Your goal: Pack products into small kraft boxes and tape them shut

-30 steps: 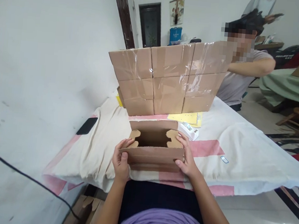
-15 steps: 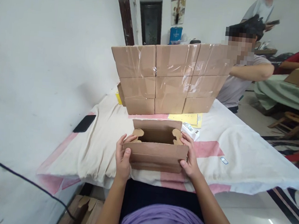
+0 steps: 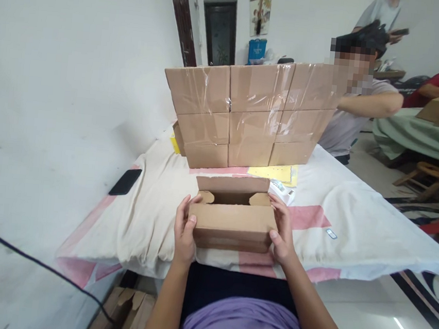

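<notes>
A small brown cardboard box [image 3: 231, 240] rests near the front edge of the cloth-covered table. Its near flap [image 3: 233, 217] is folded partly inward, the two end flaps lie bent over the opening, and the far flap [image 3: 233, 185] stands up. My left hand [image 3: 186, 227] grips the box's left end, thumb on the near face and fingers behind. My right hand [image 3: 282, 232] grips the right end in the same way. Just behind the box's right corner is a white tape dispenser-like object [image 3: 284, 192], partly hidden. The inside of the box is dark.
A wall of taped cardboard boxes [image 3: 251, 116] stands across the back of the table. Yellow sheets [image 3: 276, 174] lie before it. A black phone [image 3: 125, 182] is at the left, a small blue-edged item [image 3: 331, 233] at the right. A co-worker [image 3: 359, 100] sits beyond.
The near flap has tipped inward over the opening, and the end flaps now lie flatter. Both hands still hold the box ends.
</notes>
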A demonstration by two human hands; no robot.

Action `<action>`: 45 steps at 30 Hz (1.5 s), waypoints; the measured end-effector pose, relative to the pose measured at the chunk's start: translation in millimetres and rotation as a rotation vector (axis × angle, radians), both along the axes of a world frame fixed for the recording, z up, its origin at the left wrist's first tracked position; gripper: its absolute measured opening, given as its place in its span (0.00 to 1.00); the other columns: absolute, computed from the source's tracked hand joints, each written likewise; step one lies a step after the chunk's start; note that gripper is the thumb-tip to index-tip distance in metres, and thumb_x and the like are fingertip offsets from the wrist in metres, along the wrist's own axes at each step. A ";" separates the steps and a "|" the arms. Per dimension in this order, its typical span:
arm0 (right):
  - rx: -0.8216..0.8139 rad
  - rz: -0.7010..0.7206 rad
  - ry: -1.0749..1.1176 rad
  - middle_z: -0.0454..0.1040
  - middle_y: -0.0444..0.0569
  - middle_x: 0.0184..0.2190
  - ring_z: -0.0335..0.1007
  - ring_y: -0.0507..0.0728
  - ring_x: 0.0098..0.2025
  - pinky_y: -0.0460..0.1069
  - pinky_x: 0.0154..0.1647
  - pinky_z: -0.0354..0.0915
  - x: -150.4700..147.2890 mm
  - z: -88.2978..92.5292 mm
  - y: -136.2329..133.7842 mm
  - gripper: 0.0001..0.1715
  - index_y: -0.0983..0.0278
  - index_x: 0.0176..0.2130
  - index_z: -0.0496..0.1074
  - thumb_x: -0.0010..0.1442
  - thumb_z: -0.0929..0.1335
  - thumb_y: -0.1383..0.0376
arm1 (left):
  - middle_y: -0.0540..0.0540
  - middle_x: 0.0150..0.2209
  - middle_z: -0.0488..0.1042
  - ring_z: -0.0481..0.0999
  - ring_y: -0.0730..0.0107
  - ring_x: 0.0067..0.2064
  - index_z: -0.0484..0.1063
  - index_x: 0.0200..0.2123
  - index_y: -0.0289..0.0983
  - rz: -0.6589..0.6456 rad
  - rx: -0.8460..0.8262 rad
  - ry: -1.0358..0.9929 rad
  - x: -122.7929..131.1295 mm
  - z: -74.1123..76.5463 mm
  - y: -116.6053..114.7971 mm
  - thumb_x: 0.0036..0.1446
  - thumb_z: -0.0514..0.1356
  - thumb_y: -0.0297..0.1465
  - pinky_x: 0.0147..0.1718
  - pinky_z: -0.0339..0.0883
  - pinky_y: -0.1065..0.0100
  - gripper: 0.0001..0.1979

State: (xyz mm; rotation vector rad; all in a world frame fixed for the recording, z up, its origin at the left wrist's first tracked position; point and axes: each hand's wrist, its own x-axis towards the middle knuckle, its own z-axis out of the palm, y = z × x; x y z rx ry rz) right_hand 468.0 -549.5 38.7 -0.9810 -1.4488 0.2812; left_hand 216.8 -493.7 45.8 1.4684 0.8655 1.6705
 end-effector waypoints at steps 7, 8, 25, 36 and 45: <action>-0.027 0.113 0.138 0.53 0.54 0.72 0.51 0.70 0.73 0.70 0.69 0.56 3.6 23.5 11.2 0.44 0.51 0.70 0.48 0.64 0.64 0.42 | 0.39 0.63 0.69 0.67 0.56 0.66 0.69 0.58 0.40 0.146 0.173 0.191 -1.4 10.4 -5.3 0.68 0.53 0.33 0.65 0.60 0.52 0.18; -0.022 0.129 0.152 0.56 0.54 0.71 0.53 0.70 0.72 0.70 0.68 0.57 5.2 27.8 14.2 0.43 0.51 0.70 0.49 0.63 0.65 0.42 | 0.38 0.62 0.69 0.67 0.56 0.65 0.70 0.57 0.40 0.204 0.219 0.248 -2.4 12.2 -6.9 0.68 0.53 0.33 0.64 0.61 0.52 0.17; 0.097 -0.048 -0.244 0.69 0.56 0.55 0.66 0.72 0.60 0.71 0.61 0.63 4.2 44.8 -7.6 0.24 0.54 0.59 0.69 0.64 0.68 0.60 | 0.38 0.61 0.71 0.66 0.46 0.62 0.77 0.48 0.41 0.431 0.520 0.793 -5.6 31.7 -19.5 0.59 0.62 0.30 0.60 0.60 0.44 0.13; 0.082 -0.052 -0.285 0.68 0.56 0.55 0.64 0.71 0.62 0.71 0.61 0.63 2.6 36.0 -9.5 0.23 0.55 0.58 0.69 0.64 0.68 0.63 | 0.42 0.67 0.66 0.63 0.46 0.69 0.62 0.68 0.45 0.067 0.468 1.109 16.7 60.7 -25.8 0.66 0.58 0.41 0.71 0.36 0.38 0.29; 0.063 -0.362 -0.095 0.75 0.53 0.46 0.71 0.64 0.52 0.62 0.56 0.66 46.5 33.8 1.1 0.12 0.59 0.47 0.75 0.66 0.66 0.62 | 0.46 0.68 0.65 0.63 0.53 0.69 0.64 0.67 0.41 0.121 0.408 1.337 14.2 60.5 -29.1 0.69 0.51 0.44 0.67 0.57 0.45 0.27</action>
